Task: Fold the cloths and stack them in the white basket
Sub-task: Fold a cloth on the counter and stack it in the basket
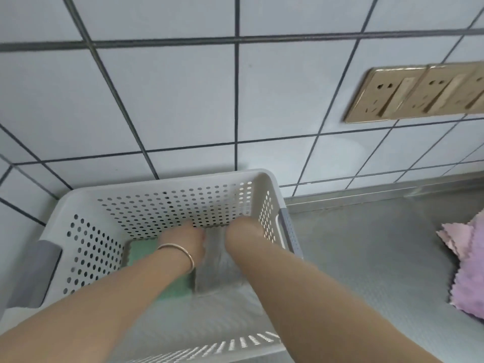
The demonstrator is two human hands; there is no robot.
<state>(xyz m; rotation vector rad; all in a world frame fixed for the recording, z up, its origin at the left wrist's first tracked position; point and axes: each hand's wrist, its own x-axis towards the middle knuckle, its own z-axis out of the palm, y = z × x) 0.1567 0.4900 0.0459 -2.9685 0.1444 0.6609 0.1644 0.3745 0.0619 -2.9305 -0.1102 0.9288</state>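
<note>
Grey cloth (217, 265): soft, light, limp; my left hand (188, 242) and right hand (242, 235) press it into white basket (86, 247); finger curl hidden.

Both hands, left hand (187, 238) and right hand (242, 233), reach down inside the white basket (86, 247), resting on a grey cloth (213, 271) beside a green cloth (141, 254).

Gold wall sockets (419, 93) above a steel counter (366, 244).
</note>
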